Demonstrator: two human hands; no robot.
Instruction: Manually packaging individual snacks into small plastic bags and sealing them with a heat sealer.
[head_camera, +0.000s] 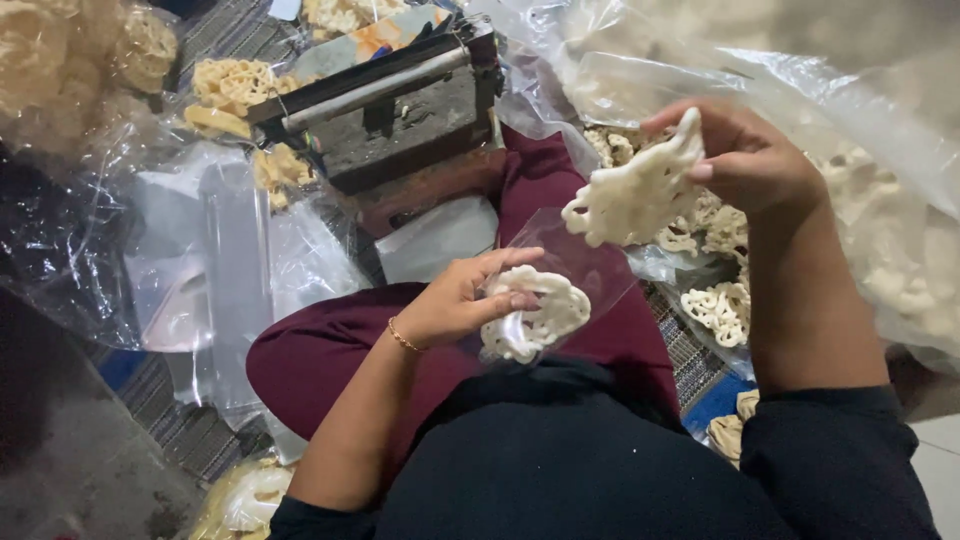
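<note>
The right hand (745, 155) has its grip closed on a white lattice cracker (637, 195), pinched at the upper right edge between thumb and fingers. The cracker hangs tilted, its long axis running from the grip down and to the left, with its lower end just above the mouth of a small clear bag (575, 265).

The left hand (465, 300) has its grip closed on that small clear bag, thumb on the near face and fingers across the front, holding it over the lap. The bag lies below and to the left of the held cracker, so the left hand is the nearer hand to the bag and the right hand the nearer to the supply. One second cracker (535, 315) already sits inside the bag, pressed under the left fingers.

To the right, a large clear sack (800, 90) lies open and holds many loose crackers (715, 305). Ahead of the knees stands a dark metal sealing device (400, 110). To the left, filled packets (235, 90) and flat empty bags (225, 250) lie on the floor mat (170, 425).
</note>
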